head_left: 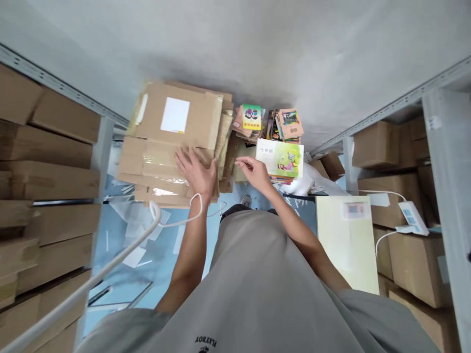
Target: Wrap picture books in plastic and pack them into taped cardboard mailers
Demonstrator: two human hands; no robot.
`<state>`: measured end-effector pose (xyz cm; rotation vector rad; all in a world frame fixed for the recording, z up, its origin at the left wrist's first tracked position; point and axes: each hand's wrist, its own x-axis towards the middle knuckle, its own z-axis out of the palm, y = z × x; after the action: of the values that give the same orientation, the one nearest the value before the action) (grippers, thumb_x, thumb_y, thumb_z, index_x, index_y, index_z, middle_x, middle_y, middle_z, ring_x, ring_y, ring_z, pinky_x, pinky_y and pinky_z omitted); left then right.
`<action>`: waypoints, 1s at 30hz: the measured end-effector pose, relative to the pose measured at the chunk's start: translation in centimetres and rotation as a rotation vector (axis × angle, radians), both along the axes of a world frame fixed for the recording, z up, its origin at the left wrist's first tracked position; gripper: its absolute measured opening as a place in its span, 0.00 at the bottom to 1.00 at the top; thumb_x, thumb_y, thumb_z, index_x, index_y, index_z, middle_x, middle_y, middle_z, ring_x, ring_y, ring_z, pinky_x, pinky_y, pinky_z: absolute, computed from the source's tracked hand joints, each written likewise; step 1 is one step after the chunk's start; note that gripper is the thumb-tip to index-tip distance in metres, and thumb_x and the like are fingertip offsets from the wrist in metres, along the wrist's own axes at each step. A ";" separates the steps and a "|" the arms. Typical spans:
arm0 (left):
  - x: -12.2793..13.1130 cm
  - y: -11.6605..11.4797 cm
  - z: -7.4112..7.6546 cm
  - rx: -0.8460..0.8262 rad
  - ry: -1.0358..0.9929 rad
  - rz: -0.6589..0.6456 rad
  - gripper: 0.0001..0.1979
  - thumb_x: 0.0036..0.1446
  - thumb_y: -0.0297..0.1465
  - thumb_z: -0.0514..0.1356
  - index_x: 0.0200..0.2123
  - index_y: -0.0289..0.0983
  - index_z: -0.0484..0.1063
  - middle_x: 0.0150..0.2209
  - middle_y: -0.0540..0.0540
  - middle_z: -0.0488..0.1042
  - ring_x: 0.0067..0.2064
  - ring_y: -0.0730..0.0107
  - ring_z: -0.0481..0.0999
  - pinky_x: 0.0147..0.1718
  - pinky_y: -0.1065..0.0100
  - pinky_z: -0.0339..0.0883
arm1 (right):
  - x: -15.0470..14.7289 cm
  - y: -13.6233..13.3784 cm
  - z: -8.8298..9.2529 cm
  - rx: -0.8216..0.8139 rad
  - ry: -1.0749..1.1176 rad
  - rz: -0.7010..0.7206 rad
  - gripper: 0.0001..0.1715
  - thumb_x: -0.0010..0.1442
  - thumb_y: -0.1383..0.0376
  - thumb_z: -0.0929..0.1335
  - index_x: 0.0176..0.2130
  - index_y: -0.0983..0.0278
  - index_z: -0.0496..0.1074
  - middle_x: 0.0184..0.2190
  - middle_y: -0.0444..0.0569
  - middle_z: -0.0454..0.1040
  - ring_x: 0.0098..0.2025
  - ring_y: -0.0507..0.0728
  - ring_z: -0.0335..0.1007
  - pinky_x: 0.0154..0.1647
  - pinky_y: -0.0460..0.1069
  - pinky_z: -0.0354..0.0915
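Metal shelves (447, 147) flank a grey wall (235, 44) and blue floor (162, 260).

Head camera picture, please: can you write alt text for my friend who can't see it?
A person's left hand lies spread on flattened cardboard, and the right hand is near some books. Boxes are stacked on both sides.

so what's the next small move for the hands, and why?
Probably bring the right hand over to the cardboard stack: the left hand already lies spread on it, the sheets' edges sit unevenly, and the right hand seems to hold nothing, near the picture book.
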<state>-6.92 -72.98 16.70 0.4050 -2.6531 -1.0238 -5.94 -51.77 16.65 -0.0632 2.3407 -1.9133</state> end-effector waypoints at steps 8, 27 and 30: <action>-0.5 -3.5 0.0 0.014 -0.091 -0.006 0.08 0.69 0.36 0.62 0.39 0.39 0.78 0.44 0.30 0.85 0.60 0.32 0.84 0.69 0.38 0.70 | -3.8 -5.6 -1.9 0.118 -0.019 0.162 0.14 0.76 0.60 0.73 0.57 0.60 0.86 0.58 0.55 0.89 0.60 0.62 0.88 0.69 0.58 0.80; 1.4 6.6 19.6 0.284 0.791 0.117 0.17 0.76 0.50 0.58 0.40 0.46 0.72 0.36 0.47 0.68 0.42 0.56 0.79 0.45 0.55 0.78 | -2.0 6.6 5.4 -0.141 0.125 -0.376 0.51 0.72 0.33 0.74 0.78 0.56 0.67 0.76 0.60 0.75 0.75 0.67 0.76 0.74 0.64 0.78; 1.8 11.7 20.8 0.422 0.782 -0.057 0.21 0.76 0.55 0.58 0.42 0.45 0.74 0.35 0.47 0.68 0.40 0.57 0.77 0.43 0.55 0.79 | -0.3 11.7 5.5 -0.108 0.160 -0.554 0.50 0.70 0.36 0.76 0.77 0.57 0.68 0.76 0.60 0.75 0.75 0.67 0.76 0.76 0.66 0.75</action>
<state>-5.11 -61.23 37.55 -0.0130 -1.7650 -1.4036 -6.21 -40.07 22.15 0.4911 2.5482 -2.3481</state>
